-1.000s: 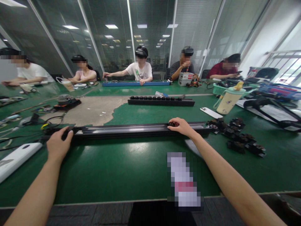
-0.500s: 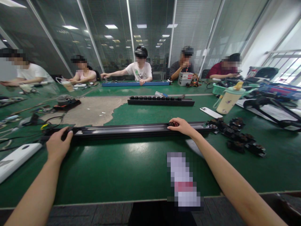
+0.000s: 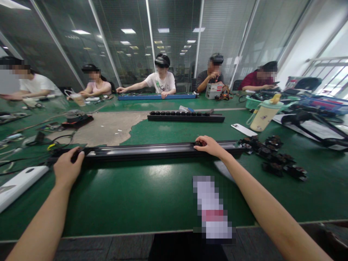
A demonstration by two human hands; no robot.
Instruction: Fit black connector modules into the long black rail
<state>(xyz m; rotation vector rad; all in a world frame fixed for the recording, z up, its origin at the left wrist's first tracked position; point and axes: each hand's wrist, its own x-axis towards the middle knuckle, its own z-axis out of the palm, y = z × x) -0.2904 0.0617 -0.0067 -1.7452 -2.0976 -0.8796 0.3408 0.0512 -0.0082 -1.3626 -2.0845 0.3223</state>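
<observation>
A long black rail (image 3: 141,150) lies across the green table (image 3: 152,192) in front of me. My left hand (image 3: 67,167) rests on the rail's left end, fingers curled over a small black part there. Further right, my right hand (image 3: 210,145) is closed on a small black socket part (image 3: 199,143) sitting in the rail's channel. A pile of loose black socket parts (image 3: 273,157) lies just right of the rail's end.
A second black rail filled with sockets (image 3: 186,117) lies further back, a blue rail (image 3: 157,96) beyond it. A white phone (image 3: 244,130), a cream bottle (image 3: 264,115), cables (image 3: 32,145) and a white device (image 3: 19,183) surround me. Several people sit along the far side.
</observation>
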